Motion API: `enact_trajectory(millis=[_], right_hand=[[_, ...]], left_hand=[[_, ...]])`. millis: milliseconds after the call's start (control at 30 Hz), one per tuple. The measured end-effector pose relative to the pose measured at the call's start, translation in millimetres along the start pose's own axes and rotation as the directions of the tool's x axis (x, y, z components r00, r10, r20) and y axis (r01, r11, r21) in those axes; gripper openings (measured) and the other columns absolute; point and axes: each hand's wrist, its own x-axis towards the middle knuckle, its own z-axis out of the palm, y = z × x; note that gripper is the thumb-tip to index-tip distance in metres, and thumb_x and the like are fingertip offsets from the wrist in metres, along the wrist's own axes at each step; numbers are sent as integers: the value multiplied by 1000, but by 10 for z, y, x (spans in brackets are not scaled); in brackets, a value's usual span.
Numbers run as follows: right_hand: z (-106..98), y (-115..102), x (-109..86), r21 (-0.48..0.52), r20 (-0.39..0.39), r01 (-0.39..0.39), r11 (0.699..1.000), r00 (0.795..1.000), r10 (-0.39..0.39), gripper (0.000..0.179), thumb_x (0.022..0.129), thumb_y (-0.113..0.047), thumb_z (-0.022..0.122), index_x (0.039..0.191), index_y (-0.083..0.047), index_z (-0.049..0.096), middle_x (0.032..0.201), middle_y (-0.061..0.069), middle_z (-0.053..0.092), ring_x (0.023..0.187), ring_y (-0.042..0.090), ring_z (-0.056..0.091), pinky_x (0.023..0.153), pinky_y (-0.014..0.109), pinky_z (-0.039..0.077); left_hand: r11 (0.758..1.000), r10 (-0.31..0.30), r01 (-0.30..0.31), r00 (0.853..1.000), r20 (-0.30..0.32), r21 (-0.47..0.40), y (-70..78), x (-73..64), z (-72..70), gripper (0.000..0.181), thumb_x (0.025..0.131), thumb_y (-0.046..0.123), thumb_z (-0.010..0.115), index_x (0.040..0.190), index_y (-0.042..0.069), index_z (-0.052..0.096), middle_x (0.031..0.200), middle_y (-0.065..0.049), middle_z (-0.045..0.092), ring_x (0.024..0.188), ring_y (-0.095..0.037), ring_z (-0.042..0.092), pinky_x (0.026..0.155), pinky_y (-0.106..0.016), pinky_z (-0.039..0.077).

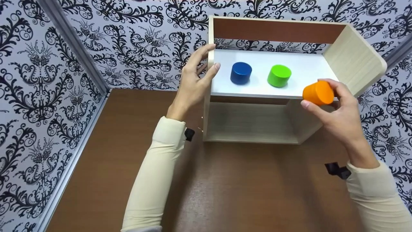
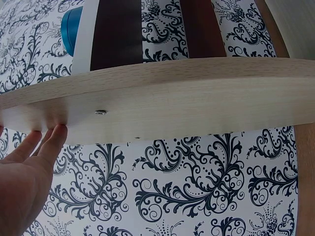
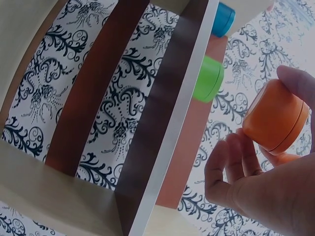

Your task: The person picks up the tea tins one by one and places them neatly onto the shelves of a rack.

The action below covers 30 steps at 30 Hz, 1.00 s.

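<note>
My right hand [image 1: 344,112] holds an orange round canister [image 1: 318,92] between thumb and fingers, tilted, just in front of the shelf's right end. A seam runs round the orange canister [image 3: 278,115] in the right wrist view. With the thumb on one side and fingers on the other, my left hand [image 1: 194,77] grips the left side panel [image 1: 210,58] of a small wooden shelf unit. Fingertips [image 2: 59,132] touch the panel's outer face in the left wrist view. On the white upper shelf [image 1: 257,87] stand a blue canister [image 1: 240,73] and a green canister [image 1: 279,76], apart.
Below the white board is a lower compartment [image 1: 251,122] with a pale wood base. The unit stands on a brown table [image 1: 231,183] against a black-and-white patterned wall [image 1: 138,48]. Its right side panel [image 1: 357,61] rises beside my right hand.
</note>
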Motion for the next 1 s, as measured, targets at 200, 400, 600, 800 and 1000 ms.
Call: enact_trajectory(millis=[200, 400, 600, 800, 1000], right_hand=[[-53, 35, 127, -45, -12, -17, 999, 1000, 17, 64, 82, -10, 85, 139, -5, 57, 121, -3, 58, 108, 15, 50, 84, 20, 43], [-102, 61, 252, -92, -3, -49, 995, 999, 49, 65, 84, -17, 84, 141, -7, 55, 122, -3, 57, 109, 13, 47, 87, 21, 38], [-111, 112, 371, -115, 2, -85, 990, 996, 86, 65, 84, -20, 84, 142, -7, 54, 120, -5, 55, 108, 12, 46, 85, 22, 39], [-121, 201, 499, -181, 39, -131, 975, 989, 140, 69, 86, -28, 82, 145, -7, 51, 126, 2, 54, 108, 12, 44, 84, 24, 40], [-120, 250, 637, -261, 82, -172, 950, 976, 200, 76, 88, -38, 79, 150, -7, 45, 142, 15, 49, 114, 22, 42, 88, 24, 37]], left_hand=[[1000, -10, 10, 1000, 4, 8, 7, -4, -2, 50, 99, 14, 66, 146, 7, 50, 151, -5, 47, 132, -14, 49, 112, -29, 44], [1000, -12, 12, 1000, 4, 9, 9, -4, -1, 50, 99, 14, 66, 146, 7, 50, 151, -5, 47, 132, -14, 48, 112, -29, 44], [1000, -7, 7, 1000, 5, 4, 10, -1, -1, 49, 99, 13, 66, 145, 6, 51, 150, -6, 48, 132, -15, 49, 112, -30, 44], [1000, -12, 12, 1000, 6, 0, 9, -3, -2, 49, 99, 12, 65, 145, 5, 50, 149, -6, 48, 131, -15, 49, 112, -30, 44], [1000, -12, 12, 1000, 7, -2, 10, -3, -5, 49, 99, 12, 65, 146, 6, 50, 150, -7, 48, 132, -16, 49, 113, -31, 44]])
